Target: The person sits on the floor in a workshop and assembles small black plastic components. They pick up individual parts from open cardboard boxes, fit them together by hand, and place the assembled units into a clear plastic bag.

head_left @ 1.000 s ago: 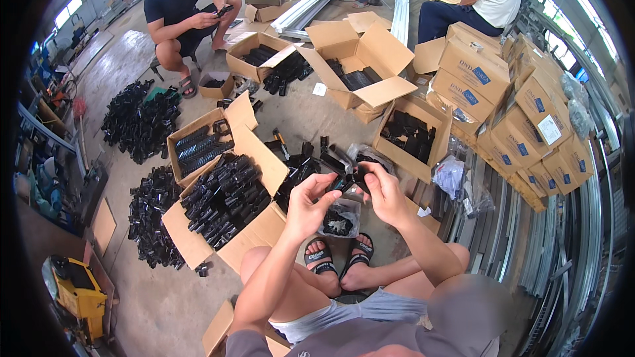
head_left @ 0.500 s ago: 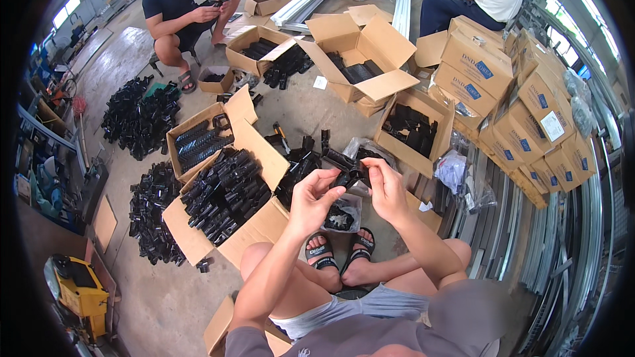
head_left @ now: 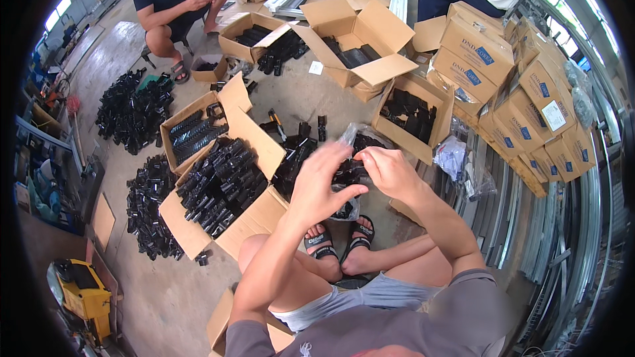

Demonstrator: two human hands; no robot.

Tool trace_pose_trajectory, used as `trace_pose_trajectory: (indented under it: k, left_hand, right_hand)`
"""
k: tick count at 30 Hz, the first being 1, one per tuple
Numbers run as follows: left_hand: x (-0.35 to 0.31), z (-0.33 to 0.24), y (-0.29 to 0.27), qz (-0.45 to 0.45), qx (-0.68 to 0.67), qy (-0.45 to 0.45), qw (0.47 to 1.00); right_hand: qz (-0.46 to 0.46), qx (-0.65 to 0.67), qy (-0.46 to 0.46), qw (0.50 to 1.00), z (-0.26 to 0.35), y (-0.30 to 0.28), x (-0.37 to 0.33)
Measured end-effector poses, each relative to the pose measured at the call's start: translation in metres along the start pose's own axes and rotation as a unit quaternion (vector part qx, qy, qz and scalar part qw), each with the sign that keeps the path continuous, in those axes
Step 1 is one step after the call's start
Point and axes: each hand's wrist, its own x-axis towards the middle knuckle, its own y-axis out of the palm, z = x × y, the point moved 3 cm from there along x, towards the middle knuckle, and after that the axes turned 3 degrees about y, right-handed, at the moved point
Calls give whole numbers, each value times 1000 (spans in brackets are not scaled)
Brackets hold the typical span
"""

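Note:
My left hand is raised above my feet, its thumb stretched away from slightly blurred fingers, and no held thing shows in it. Close by on the right, my right hand has its fingers curled in, thumb against forefinger; what it pinches is hidden or too small to make out. Behind both hands lie black plastic parts in a loose heap and a clear plastic bag with dark pieces. To the left, an open carton is piled with short black tubular parts.
More black parts lie in heaps on the floor at left. Open cartons stand ahead; stacked closed cartons and long metal profiles are at right. A person squats at far left, handling a black piece; others sit farther back.
Half a second ago both hands held a black plastic part between them. Now my left thumb and fingers have spread, and the hands have come closer together. The whole view has shifted slightly.

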Motion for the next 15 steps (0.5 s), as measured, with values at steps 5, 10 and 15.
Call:
trace_pose_trajectory:
  k: [5, 10, 15]
  left_hand:
    - [-7, 13, 12, 66, -120, -149, 979]
    - [-15, 15, 19, 75, -212, -210, 951]
    - [-24, 25, 34, 80, -216, -202, 952]
  right_hand:
    - [29, 0, 19, 999, 12, 6, 2]
    - [-25, 36, 58, 997, 8, 11, 2]
    - [-41, 36, 87, 995, 5, 19, 2]
